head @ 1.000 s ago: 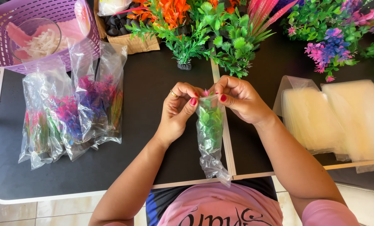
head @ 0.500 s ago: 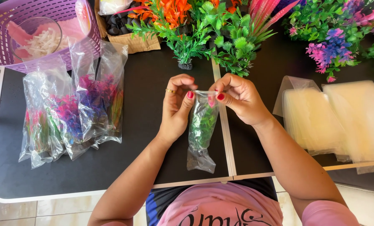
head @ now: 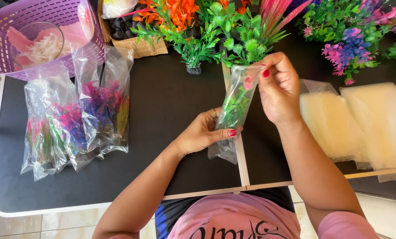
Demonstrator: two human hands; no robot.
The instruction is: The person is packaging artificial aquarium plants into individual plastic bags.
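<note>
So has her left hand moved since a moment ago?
Yes. The left hand has dropped from the top of the clear bag to its lower part, toward the table's near edge, away from the potted plastic plants.

There are two hands, the left hand [head: 200,135] and the right hand [head: 280,90], and one clear bag with a green plant [head: 234,110] between them. One purple basket [head: 89,42] stands on the table [head: 162,102]. Two stacks of empty bags [head: 362,126] lie at the right. The filled bags [head: 74,119] at the left overlap, so I cannot count them exactly.

Purple basket [head: 12,17] cut by top-left edge; left hand [head: 202,132] fingers hidden behind bag [head: 233,110].
</note>
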